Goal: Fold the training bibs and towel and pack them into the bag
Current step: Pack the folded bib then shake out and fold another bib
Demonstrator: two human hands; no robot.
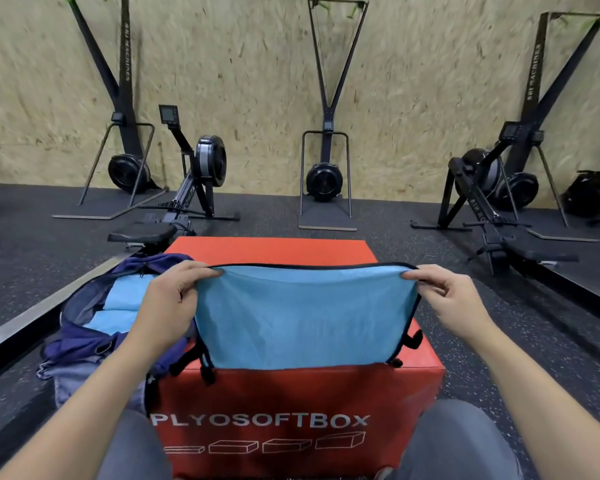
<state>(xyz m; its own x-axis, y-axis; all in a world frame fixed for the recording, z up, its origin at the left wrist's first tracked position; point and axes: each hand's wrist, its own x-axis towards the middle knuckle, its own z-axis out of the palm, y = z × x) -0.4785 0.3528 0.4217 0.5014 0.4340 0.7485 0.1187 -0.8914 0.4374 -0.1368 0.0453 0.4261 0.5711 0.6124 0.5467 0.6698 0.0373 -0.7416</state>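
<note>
A light blue training bib [302, 320] with black trim and black ties hangs in the air over the red plyo box [274, 249]. My left hand [168, 299] pinches its top left corner and my right hand [447, 299] pinches its top right corner, so the top edge is stretched between them. The bib's lower edge reaches the box's near edge. To the left, a navy blue bag [80, 337] lies open beside the box, with folded light blue fabric [118, 308] inside it.
The red box reads PLYOSOFTBOX on its front, between my knees. Rowing machines [187, 188] and ski machines [326, 174] stand on the black rubber floor along a chipboard wall. A rower rail [32, 313] runs along the floor at the left.
</note>
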